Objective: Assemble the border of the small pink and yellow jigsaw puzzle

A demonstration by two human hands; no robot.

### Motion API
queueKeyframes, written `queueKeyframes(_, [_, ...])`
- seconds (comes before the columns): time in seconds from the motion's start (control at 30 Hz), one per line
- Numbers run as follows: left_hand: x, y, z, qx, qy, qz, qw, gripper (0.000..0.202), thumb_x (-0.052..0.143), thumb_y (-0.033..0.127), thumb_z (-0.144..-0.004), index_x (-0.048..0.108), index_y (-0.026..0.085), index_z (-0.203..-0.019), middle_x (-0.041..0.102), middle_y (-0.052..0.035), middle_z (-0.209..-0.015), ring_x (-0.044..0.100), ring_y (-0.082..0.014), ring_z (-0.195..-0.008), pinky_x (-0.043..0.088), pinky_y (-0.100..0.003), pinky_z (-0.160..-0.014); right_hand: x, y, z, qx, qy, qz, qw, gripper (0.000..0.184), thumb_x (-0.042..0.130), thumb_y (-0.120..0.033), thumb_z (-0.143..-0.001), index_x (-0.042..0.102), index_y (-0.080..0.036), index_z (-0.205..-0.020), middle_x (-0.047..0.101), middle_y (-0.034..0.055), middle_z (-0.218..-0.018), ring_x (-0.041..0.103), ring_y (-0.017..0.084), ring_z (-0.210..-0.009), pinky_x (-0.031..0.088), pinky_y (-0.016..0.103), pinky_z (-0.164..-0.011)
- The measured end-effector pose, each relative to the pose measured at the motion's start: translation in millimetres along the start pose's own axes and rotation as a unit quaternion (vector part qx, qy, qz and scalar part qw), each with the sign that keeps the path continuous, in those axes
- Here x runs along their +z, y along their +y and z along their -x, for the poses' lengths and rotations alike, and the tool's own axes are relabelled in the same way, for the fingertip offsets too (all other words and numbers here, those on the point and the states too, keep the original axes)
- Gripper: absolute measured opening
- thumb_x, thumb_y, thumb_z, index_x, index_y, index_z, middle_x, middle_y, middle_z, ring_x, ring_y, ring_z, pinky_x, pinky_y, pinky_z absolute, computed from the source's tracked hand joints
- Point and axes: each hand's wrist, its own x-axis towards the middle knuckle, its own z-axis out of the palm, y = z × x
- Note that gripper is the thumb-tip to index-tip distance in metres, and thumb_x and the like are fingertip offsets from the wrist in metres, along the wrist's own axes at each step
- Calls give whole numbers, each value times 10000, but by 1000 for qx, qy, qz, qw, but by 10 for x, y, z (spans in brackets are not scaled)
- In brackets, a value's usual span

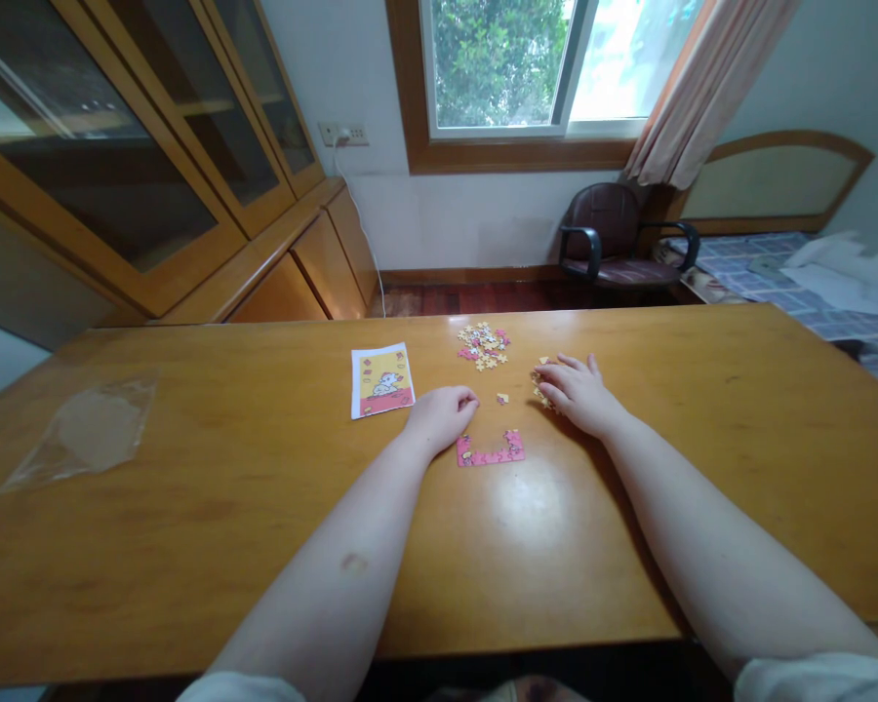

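Head view, and I watch a person seated at a wooden table (263,546) with both arms stretched forward. Taking the joined pink puzzle section (491,456) as the middle of the dial, it lies flat between the forearms, a bottom row with a short rise at each end. The left hand (443,417) sits at ten o'clock, just beside it, fingers curled closed; I cannot tell whether a piece is pinched inside. The right hand (578,392) is at two o'clock, open, palm down, fingers spread over a small cluster of yellow pieces (537,378) that it partly hides. One loose piece (502,399) lies near twelve o'clock, between the two hands, and farther out on that line is a heaped pile of pieces (484,346), yellow, pink and white. Past the left hand, also toward ten, a picture card (382,381) shows a white cartoon animal on yellow and pink. Well apart, at nine, lies a clear plastic bag (92,426). Beyond the table, a dark armchair (606,229) stands toward one o'clock, under the window (498,63).
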Motion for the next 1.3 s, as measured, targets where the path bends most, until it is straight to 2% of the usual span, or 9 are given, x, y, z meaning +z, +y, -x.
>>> queueKeyframes(0.13, [3, 6, 2, 2, 0, -4, 1000, 246, 472, 359, -876, 698, 283, -935, 732, 2, -982, 643, -212, -936, 464, -289, -747, 19, 10, -7, 29, 35, 27, 999, 463, 365, -471, -939, 556, -208, -1269, 559, 83, -1350, 337, 333, -1350, 85, 662, -1095])
queueKeyframes(0.27, [0, 16, 4, 0, 1, -6, 1000, 248, 469, 361, -872, 698, 286, -930, 731, 9, -974, 645, -212, -934, 461, -289, -728, 41, -12, 5, 27, -1, 30, 999, 528, 354, -479, -939, 444, -204, -1381, 519, 88, -1392, 244, 366, -1395, 48, 701, -1074])
queueKeyframes(0.6, [13, 25, 7, -2, 7, -21, 1000, 246, 471, 362, -874, 694, 279, -935, 726, -6, -942, 645, -207, -874, 466, -295, -726, -28, -428, 74, -95, -101, -29, 990, 589, 313, -466, -955, 286, -212, -1487, 417, 98, -1471, 138, 312, -1441, 17, 639, -1120])
queueKeyframes(0.7, [23, 25, 20, 14, 15, -25, 999, 262, 472, 354, -879, 671, 293, -1039, 717, -3, -936, 644, -201, -856, 473, -297, -737, -32, -580, 99, -131, -119, -64, 982, 618, 318, -456, -958, 221, -189, -1507, 345, 96, -1513, 133, 297, -1444, 24, 625, -1130])
queueKeyframes(0.77, [30, 23, 30, 30, 21, -31, 999, 311, 478, 335, -878, 632, 300, -1145, 704, -8, -975, 640, -201, -886, 480, -301, -767, -36, -616, 104, -140, -95, -70, 983, 602, 347, -453, -954, 271, -190, -1491, 382, 93, -1494, 170, 291, -1435, 27, 614, -1136])
queueKeyframes(0.87, [41, 20, 43, 73, 34, -64, 995, 405, 489, 333, -878, 564, 277, -1271, 650, -47, -1157, 592, -228, -1047, 459, -348, -900, -34, -585, 88, -125, -39, -54, 990, 497, 400, -459, -941, 490, -218, -1367, 525, 86, -1384, 297, 307, -1377, 30, 624, -1127])
queueKeyframes(1.03, [88, 18, 50, 150, -23, -100, 983, 561, 475, 454, -894, 392, 280, -1422, 383, -34, -1500, 311, -297, -1372, 185, -542, -1134, -10, -535, 66, -158, -46, -46, 985, 426, 419, -480, -937, 628, -239, -1219, 616, 80, -1265, 429, 296, -1251, 46, 640, -1108])
queueKeyframes(1.17, [102, 10, 48, 130, -22, -88, 987, 497, 461, 424, -910, 429, 287, -1387, 475, -27, -1438, 342, -266, -1361, 111, -576, -1144, -28, -562, 85, -170, -44, -36, 984, 418, 434, -484, -930, 637, -248, -1209, 627, 83, -1234, 460, 281, -1193, 49, 639, -1106])
queueKeyframes(1.3, [65, -27, 7, 90, 49, -82, 991, 326, 498, 298, -889, 606, 246, -1192, 650, -43, -1211, 533, -228, -1168, 280, -475, -1103, -54, -551, 91, -155, -45, -29, 986, 428, 425, -497, -930, 639, -251, -1206, 627, 82, -1236, 479, 279, -1160, 40, 640, -1110])
